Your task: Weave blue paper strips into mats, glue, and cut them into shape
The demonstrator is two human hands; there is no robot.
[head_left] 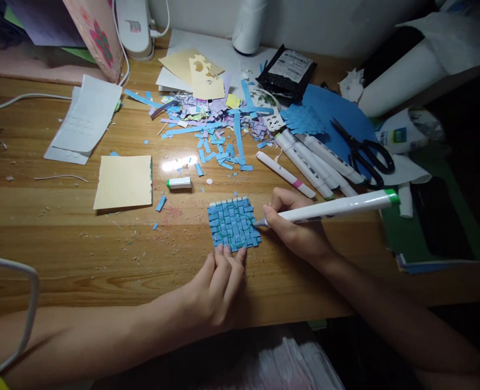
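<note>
A small square of woven blue paper strips [232, 222] lies on the wooden table, with green curved lines drawn over it and a pale strip along its top edge. My left hand [219, 284] rests its outstretched fingertips on the lower edge of the square. In my right hand [294, 227] is a white marker [337, 207] with a green end, its tip touching or very close to the square's right side. A short white cap with a green end [179, 183] lies up and left of the square.
Behind sits a heap of paper scraps [219, 116]. White markers [305, 162], black scissors [364, 154] and a blue sheet [337, 114] lie to the right. A cream paper square [124, 182] and white papers [85, 119] are on the left. A white cable [32, 303] loops at lower left.
</note>
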